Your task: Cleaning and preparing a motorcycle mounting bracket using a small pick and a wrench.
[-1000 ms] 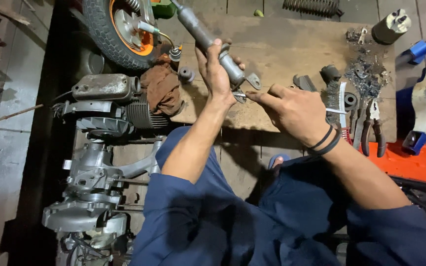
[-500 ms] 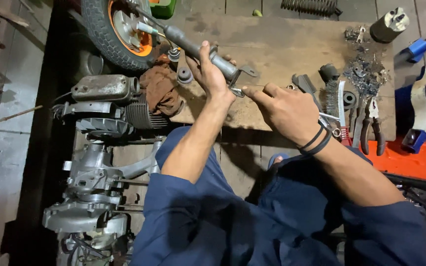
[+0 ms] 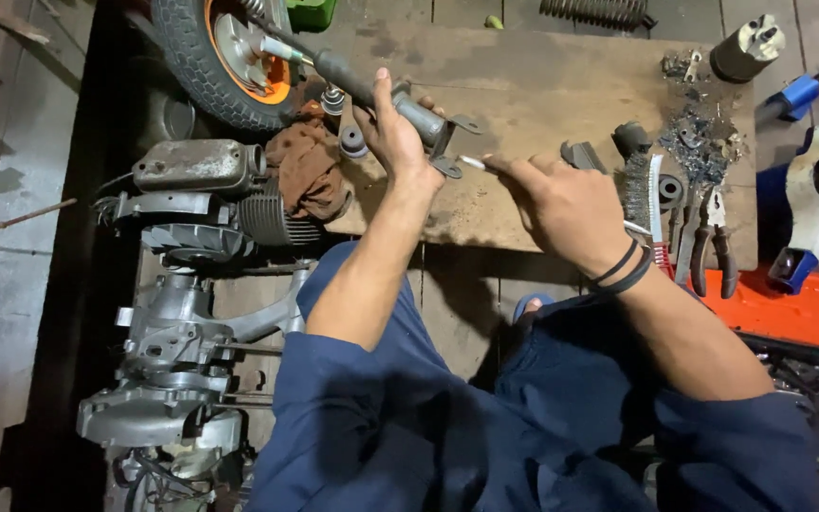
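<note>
Worn wooden boards (image 3: 542,85) on a grimy workshop floor serve as the bench, seen from above the knees of a person in dark blue work clothes. Left hand (image 3: 392,133) is wrapped around a grey metal shock-absorber-like cylinder with a slim rod and forked bracket (image 3: 409,109), held slanted just above the boards. Right hand (image 3: 561,194), two black bands at the wrist, pinches a thin silvery pin-like tool (image 3: 471,163) between thumb and forefinger, its tip close to the bracket's lower lug. Half a second earlier that hand sat tight against the bracket; it is now drawn slightly back to the right, the pin showing clear of the lug, which suggests the pin is either just out or being lined up again.

Beyond the left hand lie a small black tyre on an orange rim (image 3: 225,57), a brown rag (image 3: 310,166) and a dismantled grey engine block (image 3: 182,313). Past the right hand sit a wire brush (image 3: 639,190), red-handled pliers (image 3: 708,242), a heap of metal shavings and small parts (image 3: 703,142) and a flat orange plastic case (image 3: 789,308). A green box-shaped container (image 3: 310,11) shows at the top edge; no label on it can be made out.
</note>
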